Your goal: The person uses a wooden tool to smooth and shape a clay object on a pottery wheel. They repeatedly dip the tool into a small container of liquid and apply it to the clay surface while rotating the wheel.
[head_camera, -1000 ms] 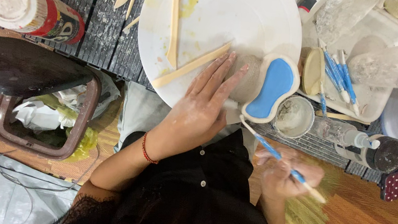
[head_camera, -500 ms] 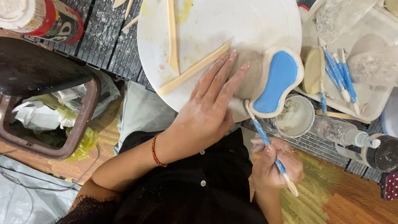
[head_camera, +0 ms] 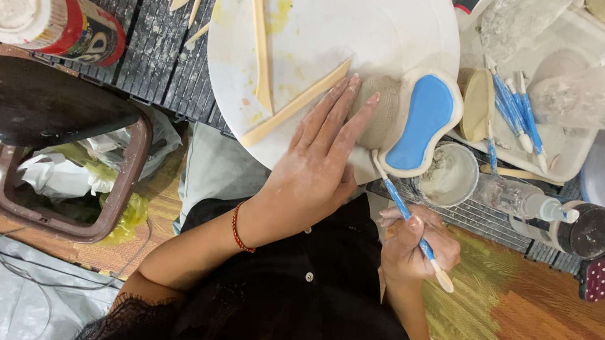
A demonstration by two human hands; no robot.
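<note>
hands (head_camera: 318, 168) steady and brush (head_camera: 410, 220) clay piece (head_camera: 417, 123).

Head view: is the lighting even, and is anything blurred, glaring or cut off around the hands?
Head view: soft, even light, no hard shadows; the white round board is bright but keeps its yellow stains; left hand, right hand and blue-handled brush are sharp; the bottle and clear plastic at the right edge are cropped.
</note>
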